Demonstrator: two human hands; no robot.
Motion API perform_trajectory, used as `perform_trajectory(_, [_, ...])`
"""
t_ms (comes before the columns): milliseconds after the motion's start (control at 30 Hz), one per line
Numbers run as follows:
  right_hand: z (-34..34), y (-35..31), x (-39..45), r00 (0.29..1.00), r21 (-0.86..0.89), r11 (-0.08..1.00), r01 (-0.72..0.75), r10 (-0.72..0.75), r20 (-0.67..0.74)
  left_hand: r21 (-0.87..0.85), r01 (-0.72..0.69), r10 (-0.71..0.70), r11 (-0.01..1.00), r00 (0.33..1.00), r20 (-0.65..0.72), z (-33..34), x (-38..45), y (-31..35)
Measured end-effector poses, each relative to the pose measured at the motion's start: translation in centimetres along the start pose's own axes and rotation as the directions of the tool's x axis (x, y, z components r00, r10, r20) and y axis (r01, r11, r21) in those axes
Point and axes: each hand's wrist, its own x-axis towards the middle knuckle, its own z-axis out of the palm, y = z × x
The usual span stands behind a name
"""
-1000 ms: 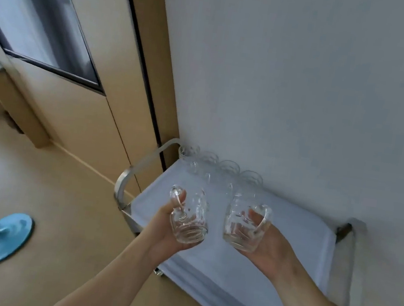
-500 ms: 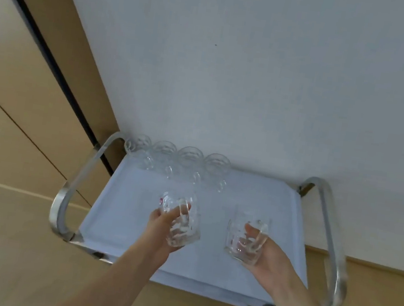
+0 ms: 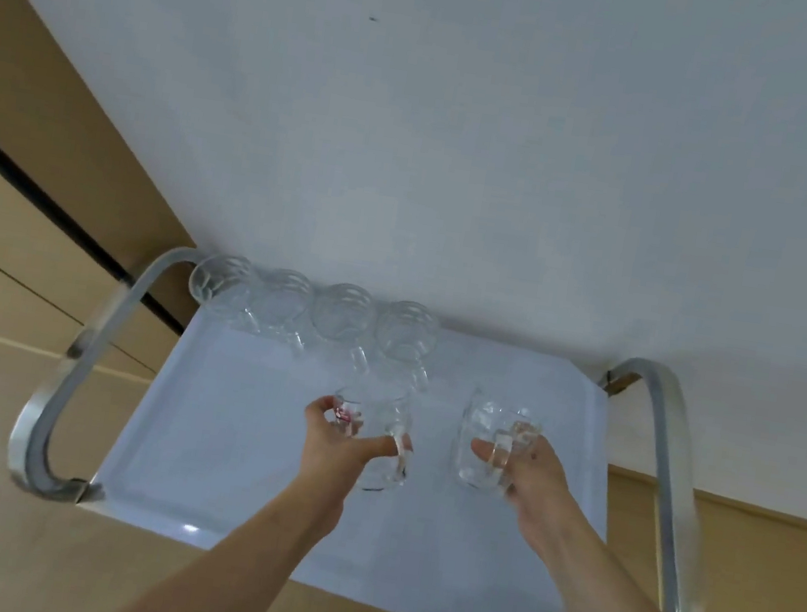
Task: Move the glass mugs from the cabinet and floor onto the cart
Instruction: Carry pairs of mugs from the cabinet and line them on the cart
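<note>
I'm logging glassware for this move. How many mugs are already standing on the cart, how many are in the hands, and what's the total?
Glass mugs standing in a row at the back of the cart: 4
Glass mug in the left hand: 1
Glass mug in the right hand: 1
Total: 6 mugs

Six glass mugs: four in a row [image 3: 310, 308] along the cart's [image 3: 217, 435] far edge; two held; one cart; two hands.
</note>
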Motion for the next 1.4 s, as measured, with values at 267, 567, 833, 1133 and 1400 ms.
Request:
perform_trajectory(267, [-0.3,-1.5,6.4,0.981,-0.233,0.954,0.19,-0.191,0.018,0.229,-0.033,0.038,0.973,0.999,-0.016,1.9,2.1,-0.8])
perform_trajectory(567, [-0.1,-2.9,11.1,0.947,-0.445,0.837,0.32,-0.278,0.159,0.483,-0.132,0.176,0.865,0.983,-0.047,2.8,2.2,-1.1])
perform_trajectory(833, [0.1,-4.0,13.2,0.93,-0.536,0.761,0.366,-0.272,0.249,0.576,-0.145,0.204,0.804,0.978,-0.037,2.9,1.6,-2.6])
perform_trajectory(1133, [0.1,-3.7,14.1,0.927,-0.497,0.789,0.362,-0.25,0.279,0.615,-0.201,0.233,0.763,0.972,0.028,3.5,1.3,-4.1])
perform_trajectory(1400, [-2.5,-1.5,6.8,0.945,-0.512,0.827,0.231,-0.316,-0.084,0.604,-0.249,0.231,0.757,0.967,0.108,5.1,0.4,-4.9])
